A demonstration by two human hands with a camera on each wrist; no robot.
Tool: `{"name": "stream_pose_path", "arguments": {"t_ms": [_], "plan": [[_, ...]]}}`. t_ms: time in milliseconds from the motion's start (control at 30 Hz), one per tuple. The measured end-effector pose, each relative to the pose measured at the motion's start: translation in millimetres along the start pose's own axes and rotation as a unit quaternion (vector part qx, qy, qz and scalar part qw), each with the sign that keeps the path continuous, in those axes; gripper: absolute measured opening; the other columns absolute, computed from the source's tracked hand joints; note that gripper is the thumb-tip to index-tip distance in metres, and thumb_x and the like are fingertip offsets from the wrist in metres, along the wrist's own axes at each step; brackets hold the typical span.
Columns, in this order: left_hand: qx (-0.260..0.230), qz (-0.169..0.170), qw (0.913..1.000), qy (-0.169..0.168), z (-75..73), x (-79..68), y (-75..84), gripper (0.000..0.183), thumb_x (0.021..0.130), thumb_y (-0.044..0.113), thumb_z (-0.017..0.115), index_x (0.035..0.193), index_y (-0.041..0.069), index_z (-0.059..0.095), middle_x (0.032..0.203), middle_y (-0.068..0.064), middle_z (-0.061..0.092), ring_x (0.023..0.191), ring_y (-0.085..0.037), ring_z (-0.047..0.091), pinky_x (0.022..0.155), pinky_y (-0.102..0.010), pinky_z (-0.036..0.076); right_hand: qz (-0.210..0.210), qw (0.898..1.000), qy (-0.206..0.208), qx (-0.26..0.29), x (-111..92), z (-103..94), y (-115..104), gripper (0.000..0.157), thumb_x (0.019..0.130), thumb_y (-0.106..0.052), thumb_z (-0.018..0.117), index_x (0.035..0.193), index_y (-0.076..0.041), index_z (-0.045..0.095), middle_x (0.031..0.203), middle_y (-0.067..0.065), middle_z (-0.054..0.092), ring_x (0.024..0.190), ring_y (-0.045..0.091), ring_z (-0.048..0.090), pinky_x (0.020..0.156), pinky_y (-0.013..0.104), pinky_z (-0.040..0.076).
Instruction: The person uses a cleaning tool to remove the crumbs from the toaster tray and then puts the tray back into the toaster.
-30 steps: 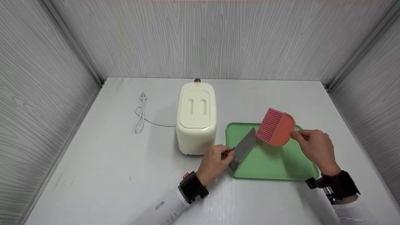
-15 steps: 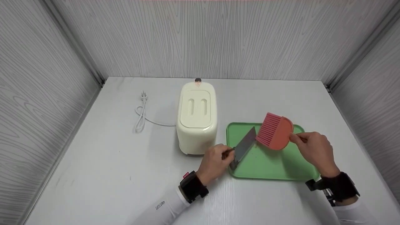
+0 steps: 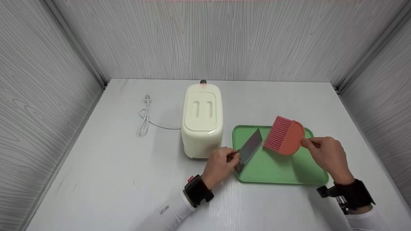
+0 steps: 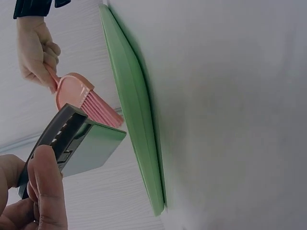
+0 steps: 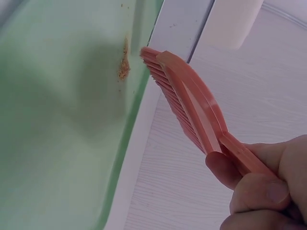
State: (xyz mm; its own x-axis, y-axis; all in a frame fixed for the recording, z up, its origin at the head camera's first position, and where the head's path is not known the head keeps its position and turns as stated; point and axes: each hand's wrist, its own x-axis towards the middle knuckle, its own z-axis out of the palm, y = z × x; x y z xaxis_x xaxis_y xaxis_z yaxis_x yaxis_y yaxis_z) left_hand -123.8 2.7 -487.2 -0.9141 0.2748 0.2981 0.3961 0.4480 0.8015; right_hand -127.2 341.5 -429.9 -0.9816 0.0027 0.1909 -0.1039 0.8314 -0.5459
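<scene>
My left hand [image 3: 221, 165] grips the dark end of a thin grey metal crumb tray [image 3: 251, 146], which tilts over the left part of a green serving tray [image 3: 308, 163]. Held by its short handle in my right hand [image 3: 327, 157] is a coral hand brush [image 3: 290, 138] with pink bristles. The bristle tips sit close to the crumb tray's far right edge, over the serving tray. In the right wrist view, a small heap of brown crumbs [image 5: 123, 67] lies on the green surface near the bristles. The left wrist view shows the crumb tray's slotted dark grip [image 4: 62, 132] between fingers and thumb.
A cream toaster [image 3: 203, 122] with a lid on top stands just left of the serving tray, close to my left hand. Its white cord and plug [image 3: 146, 112] lie on the white table further left. Grey wood-grain panels [image 3: 208, 38] enclose the back and sides.
The brush has come down from higher up by the crumb tray's tip, then shifted slightly right. Fine crumbs show more plainly on the serving tray. The left hand stays nearly still, the crumb tray tilting a little.
</scene>
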Motion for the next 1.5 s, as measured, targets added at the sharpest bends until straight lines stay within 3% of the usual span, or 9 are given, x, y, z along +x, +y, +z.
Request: {"name": "stream_pose_path", "arguments": {"t_ms": [133,267,433,567,633,733,1133,1500], "plan": [[-0.014,-0.007,0.9999,0.004,0.5,1.3,-2.8,0.012,0.098,0.008,0.068,0.099,0.0,0.077,0.084,-0.004,0.073,0.073,-0.005,0.06,0.064,-0.019,0.052,0.0,1.0,0.0,0.021,-1,-3.1,1,0.037,0.102,-0.038,0.067,0.101,-0.004,0.083,0.077,0.008,0.075,0.052,0.006,0.034,0.046,0.026,0.024],[-0.037,-0.024,0.999,0.004,0.6,2.3,-3.6,0.012,0.098,0.008,0.069,0.098,0.0,0.078,0.083,-0.003,0.074,0.073,-0.004,0.061,0.065,-0.019,0.053,-0.001,0.999,-0.001,0.046,-1,-4.7,-2,0.035,0.102,-0.037,0.067,0.104,-0.005,0.082,0.097,0.012,0.079,0.057,0.006,0.035,0.05,0.027,0.026],[-0.066,-0.064,0.9958,-0.006,0.2,3.1,-2.7,0.013,0.097,0.009,0.069,0.1,0.0,0.078,0.085,-0.003,0.074,0.073,-0.004,0.061,0.064,-0.02,0.055,0.001,0.996,-0.019,0.083,0,-3.1,-8,0.032,0.101,-0.037,0.069,0.105,-0.009,0.083,0.1,0.009,0.08,0.066,0.001,0.045,0.054,0.027,0.027],[-0.079,-0.088,0.9928,-0.015,-0.3,4.0,-2.2,0.014,0.097,0.011,0.07,0.102,0.0,0.078,0.086,-0.003,0.075,0.073,-0.004,0.062,0.064,-0.021,0.055,0.004,0.992,-0.048,0.115,1,-0.5,-12,0.03,0.101,-0.037,0.068,0.105,-0.011,0.083,0.099,0.004,0.08,0.079,-0.006,0.061,0.065,0.018,0.041],[-0.084,-0.1,0.9912,-0.02,-1.0,4.5,-1.4,0.015,0.097,0.011,0.07,0.103,0.0,0.078,0.086,-0.003,0.074,0.073,-0.005,0.062,0.063,-0.021,0.055,0.007,0.989,-0.064,0.134,1,0.8,-13,0.031,0.101,-0.037,0.067,0.106,-0.011,0.083,0.098,0.002,0.08,0.093,-0.003,0.069,0.078,0.016,0.047],[-0.089,-0.111,0.9895,-0.025,-1.9,5.0,-0.8,0.015,0.097,0.012,0.07,0.103,0.0,0.077,0.086,-0.001,0.073,0.073,-0.005,0.061,0.063,-0.021,0.055,0.009,0.983,-0.082,0.163,2,2.5,-16,0.031,0.102,-0.037,0.068,0.106,-0.009,0.082,0.099,0.002,0.08,0.096,0.001,0.072,0.084,0.016,0.051],[-0.102,-0.112,0.9878,-0.034,-1.8,4.2,-1.7,0.014,0.098,0.013,0.068,0.1,0.002,0.078,0.082,0.001,0.07,0.065,-0.005,0.058,0.057,-0.02,0.051,-0.009,0.972,-0.118,0.203,2,18.1,-27,0.025,0.102,-0.032,0.068,0.107,-0.012,0.082,0.101,0.005,0.08,0.095,0.006,0.075,0.086,0.018,0.055],[-0.105,-0.098,0.9891,-0.033,-2.1,2.3,-0.4,0.016,0.1,0.013,0.066,0.101,0.003,0.078,0.079,0.002,0.069,0.056,-0.004,0.055,0.051,-0.019,0.047,0.003,0.977,-0.118,0.178,0,27.6,-25,0.028,0.102,-0.038,0.066,0.107,-0.016,0.083,0.102,0.002,0.08,0.099,0.004,0.073,0.085,0.02,0.05]]}}
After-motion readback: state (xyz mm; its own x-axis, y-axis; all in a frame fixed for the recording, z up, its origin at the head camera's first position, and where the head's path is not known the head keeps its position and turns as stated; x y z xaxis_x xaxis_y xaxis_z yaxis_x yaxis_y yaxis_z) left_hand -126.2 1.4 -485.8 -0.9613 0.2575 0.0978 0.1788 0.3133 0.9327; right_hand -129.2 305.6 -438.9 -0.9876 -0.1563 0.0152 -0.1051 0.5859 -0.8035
